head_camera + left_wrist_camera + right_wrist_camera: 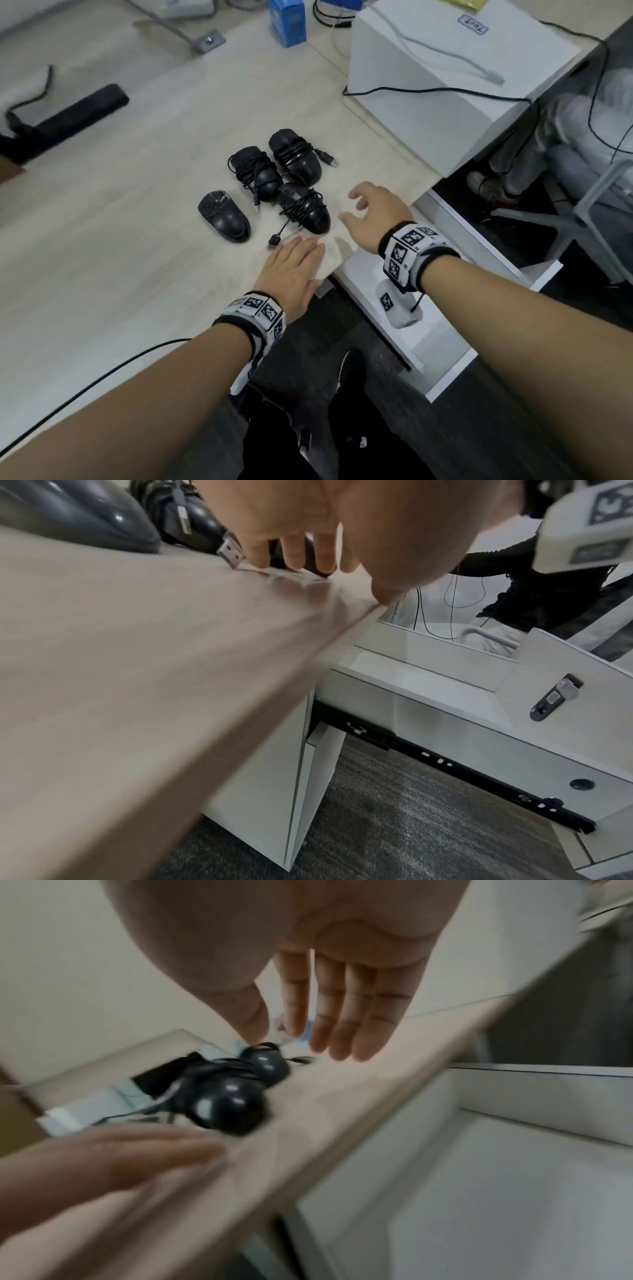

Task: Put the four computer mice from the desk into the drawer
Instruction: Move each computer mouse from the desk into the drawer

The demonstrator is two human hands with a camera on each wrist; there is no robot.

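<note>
Four black computer mice lie together on the light wood desk (137,205): one without a wrapped cord (224,216) at the left, and three bound in their cables, the nearest (305,209), the middle one (255,173) and the far one (295,156). My left hand (291,265) lies flat on the desk near its edge, fingers straight, just short of a USB plug (274,240). My right hand (371,212) hovers open, fingers spread, to the right of the nearest mouse. The white drawer (428,680) stands pulled out below the desk edge; its inside looks bare.
A white box (445,78) with cables over it stands at the back right of the desk. A blue carton (287,22) is at the back, a black bar (78,116) at the left. An office chair base (582,212) stands beyond the drawer.
</note>
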